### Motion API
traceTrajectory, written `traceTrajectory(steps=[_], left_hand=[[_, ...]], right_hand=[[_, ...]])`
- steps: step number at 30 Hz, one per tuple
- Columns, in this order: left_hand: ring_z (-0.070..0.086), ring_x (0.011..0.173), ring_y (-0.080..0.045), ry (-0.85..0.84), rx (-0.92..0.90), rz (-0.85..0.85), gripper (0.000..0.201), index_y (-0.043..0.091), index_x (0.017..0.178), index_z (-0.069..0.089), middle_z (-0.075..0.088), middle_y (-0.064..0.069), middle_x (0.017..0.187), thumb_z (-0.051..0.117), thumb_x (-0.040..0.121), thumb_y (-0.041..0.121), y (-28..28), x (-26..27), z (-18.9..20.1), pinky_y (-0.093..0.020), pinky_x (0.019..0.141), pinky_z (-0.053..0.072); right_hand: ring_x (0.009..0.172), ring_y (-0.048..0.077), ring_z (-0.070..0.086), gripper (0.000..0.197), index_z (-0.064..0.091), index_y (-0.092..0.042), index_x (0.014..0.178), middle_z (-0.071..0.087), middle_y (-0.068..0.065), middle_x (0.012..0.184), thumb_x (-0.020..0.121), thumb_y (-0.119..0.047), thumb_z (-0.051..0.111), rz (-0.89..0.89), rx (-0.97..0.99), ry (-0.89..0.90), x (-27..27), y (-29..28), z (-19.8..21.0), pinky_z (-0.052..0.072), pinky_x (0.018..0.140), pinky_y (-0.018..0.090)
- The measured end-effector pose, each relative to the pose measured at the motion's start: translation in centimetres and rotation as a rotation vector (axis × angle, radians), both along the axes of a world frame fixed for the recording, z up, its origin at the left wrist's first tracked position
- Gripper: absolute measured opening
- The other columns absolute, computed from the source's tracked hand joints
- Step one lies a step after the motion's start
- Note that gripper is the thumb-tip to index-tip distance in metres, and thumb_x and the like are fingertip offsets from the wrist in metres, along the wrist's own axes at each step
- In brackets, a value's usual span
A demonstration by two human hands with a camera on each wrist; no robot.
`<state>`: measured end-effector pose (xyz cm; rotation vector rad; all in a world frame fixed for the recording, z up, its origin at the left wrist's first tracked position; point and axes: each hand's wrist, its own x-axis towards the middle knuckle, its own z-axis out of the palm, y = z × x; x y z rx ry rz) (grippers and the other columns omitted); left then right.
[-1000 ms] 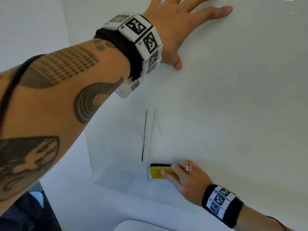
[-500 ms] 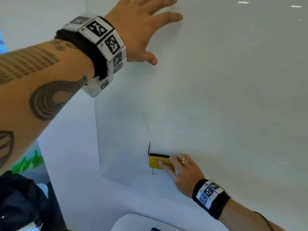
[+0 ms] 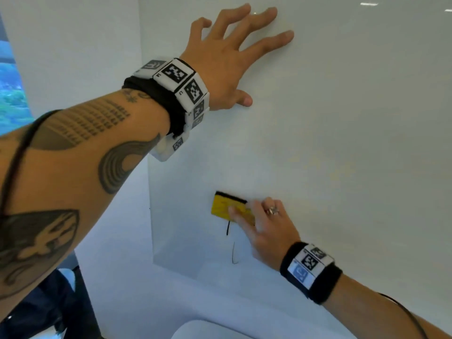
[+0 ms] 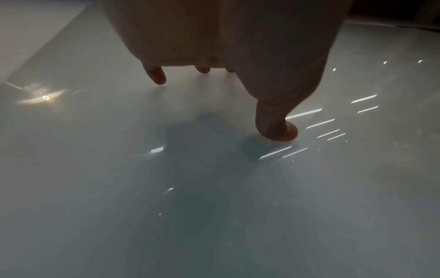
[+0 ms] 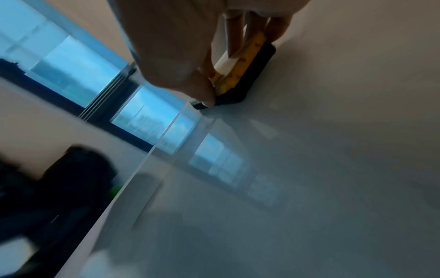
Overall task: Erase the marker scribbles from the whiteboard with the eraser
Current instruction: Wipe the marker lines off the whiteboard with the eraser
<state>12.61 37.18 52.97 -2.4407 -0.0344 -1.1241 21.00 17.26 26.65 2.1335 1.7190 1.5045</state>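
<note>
Eraser (image 3: 226, 208): yellow back with black felt edge, pressed flat against the whiteboard (image 3: 342, 143), low and near its left edge; felt side toward the board in the right wrist view (image 5: 247, 75).
Right hand (image 3: 265, 231): grip closed on the eraser, fingers (image 3: 242, 215) laid over its right part, thumb at the lower edge (image 5: 202, 94); ring on one finger.
Eraser relative to grip: left part sticking out past the fingertips, right part hidden under them.
Marker scribbles (image 3: 228, 228): short black stroke just below the eraser, touching or almost touching its lower edge; thinner hooked line (image 3: 234, 254) further down, just left of the right hand.
Left hand (image 3: 227, 57): grip open, fingers spread and straight, fingertips (image 4: 158, 76) and thumb resting on the board, well above the eraser.
Wristbands (image 3: 181, 86): black-and-white square code markers on both wrists; small characters beside them, too small to read surely.
Writing on eraser: faint printing on the yellow face, not readable.
</note>
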Motion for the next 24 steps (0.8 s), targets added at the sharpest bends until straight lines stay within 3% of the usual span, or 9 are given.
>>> traceTrajectory(steps=[3, 6, 9, 11, 14, 18, 20, 22, 24], left_hand=[[0.006, 0.152, -0.029, -0.001, -0.005, -0.004, 0.11, 0.053, 0.152, 0.0, 0.0, 0.01, 0.166, 0.076, 0.072, 0.058, 0.2, 0.0, -0.1, -0.064, 0.111, 0.019], [0.01, 0.15, -0.032, -0.002, 0.01, 0.013, 0.11, 0.053, 0.152, 0.001, 0.003, 0.008, 0.166, 0.076, 0.071, 0.059, 0.0, -0.2, 0.2, -0.063, 0.109, 0.022], [0.015, 0.147, -0.035, -0.013, 0.032, 0.033, 0.108, 0.051, 0.152, 0.003, 0.006, 0.006, 0.165, 0.075, 0.072, 0.061, 0.0, -0.3, 0.3, -0.062, 0.106, 0.025], [0.016, 0.147, -0.035, -0.01, 0.039, 0.039, 0.107, 0.05, 0.152, 0.004, 0.007, 0.006, 0.165, 0.074, 0.072, 0.063, -0.1, -0.3, 0.3, -0.061, 0.106, 0.026], [0.014, 0.147, -0.035, 0.003, 0.047, 0.047, 0.106, 0.05, 0.152, 0.004, 0.006, 0.005, 0.165, 0.073, 0.072, 0.063, -0.3, -0.4, 0.5, -0.062, 0.107, 0.027], [0.014, 0.147, -0.035, 0.011, 0.044, 0.044, 0.107, 0.051, 0.152, 0.005, 0.006, 0.006, 0.165, 0.074, 0.071, 0.063, -0.3, -0.6, 0.7, -0.062, 0.107, 0.028], [0.014, 0.148, -0.035, 0.004, 0.048, 0.039, 0.108, 0.051, 0.152, 0.005, 0.006, 0.006, 0.165, 0.075, 0.07, 0.063, -0.2, -0.5, 0.7, -0.062, 0.107, 0.028], [0.014, 0.148, -0.035, 0.0, 0.049, 0.033, 0.108, 0.051, 0.151, 0.005, 0.007, 0.006, 0.165, 0.076, 0.07, 0.063, 0.0, -0.5, 0.6, -0.063, 0.107, 0.027], [0.015, 0.147, -0.035, -0.003, 0.049, 0.028, 0.108, 0.051, 0.151, 0.006, 0.008, 0.005, 0.165, 0.075, 0.07, 0.063, 0.1, -0.4, 0.6, -0.062, 0.107, 0.026]], right_hand=[[0.089, 0.037, 0.05, 0.06, 0.06, -0.013, 0.136, 0.055, 0.019, 0.107, 0.076, -0.009, 0.058, -0.028, -0.15, -0.009, -0.3, -1.6, -3.2, 0.042, 0.081, 0.048], [0.084, 0.033, 0.049, 0.065, 0.063, -0.017, 0.13, 0.058, 0.017, 0.102, 0.065, -0.01, 0.066, -0.009, -0.056, -0.02, -0.7, 0.2, 2.2, 0.034, 0.076, 0.042], [0.08, 0.029, 0.047, 0.057, 0.066, -0.02, 0.127, 0.058, 0.015, 0.1, 0.07, -0.012, 0.067, -0.019, 0.207, 0.026, -0.9, 2.5, 9.0, 0.03, 0.072, 0.04], [0.08, 0.029, 0.045, 0.054, 0.067, -0.02, 0.126, 0.058, 0.016, 0.099, 0.072, -0.012, 0.066, -0.007, 0.278, 0.056, -1.1, 3.3, 10.0, 0.028, 0.071, 0.04], [0.08, 0.03, 0.046, 0.052, 0.067, -0.014, 0.127, 0.058, 0.019, 0.097, 0.076, -0.006, 0.06, 0.043, 0.201, 0.083, -1.2, 3.3, 4.7, 0.032, 0.071, 0.041], [0.082, 0.039, 0.06, 0.052, 0.071, -0.015, 0.121, 0.063, 0.021, 0.103, 0.099, -0.006, 0.024, -0.024, -0.161, 0.092, -0.9, -0.8, -9.0, 0.038, 0.081, 0.047], [0.08, 0.039, 0.066, 0.052, 0.074, -0.019, 0.116, 0.067, 0.017, 0.102, 0.1, -0.006, 0.026, -0.074, -0.297, 0.093, -1.0, -3.3, -13.1, 0.038, 0.084, 0.049], [0.082, 0.037, 0.066, 0.045, 0.073, -0.022, 0.118, 0.068, 0.014, 0.102, 0.095, -0.007, 0.037, -0.055, -0.353, 0.079, -0.5, -4.3, -13.3, 0.041, 0.084, 0.048], [0.084, 0.036, 0.063, 0.05, 0.072, -0.022, 0.121, 0.067, 0.015, 0.102, 0.094, -0.006, 0.033, 0.0, -0.218, 0.07, -0.1, -3.0, -10.0, 0.043, 0.083, 0.046]])
